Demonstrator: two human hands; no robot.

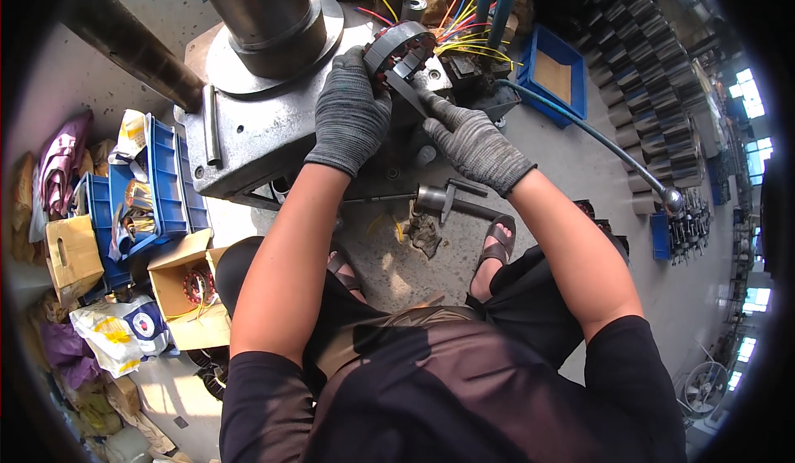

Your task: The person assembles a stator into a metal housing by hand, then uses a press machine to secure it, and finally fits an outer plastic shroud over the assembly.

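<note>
Both my hands wear grey knit gloves. My left hand (352,115) is closed round the side of a motor stator (389,49), a steel ring with dark red parts inside, held tilted above the machine's metal bed (261,144). My right hand (480,144) is closed on a flat metal strip (406,94), its fingers at the lower end. The strip's upper end meets the lower rim of the stator; the exact contact is hidden. Yellow, red and blue wires (472,36) spread out behind the stator; where they join it cannot be made out.
A thick steel column (265,20) rises at the left of the bed. A long lever (609,140) with a ball end reaches out to the right, near a blue crate (571,90). Metal cylinders (642,74) stand stacked at far right. Left are blue bins (170,181) and an open carton (186,297).
</note>
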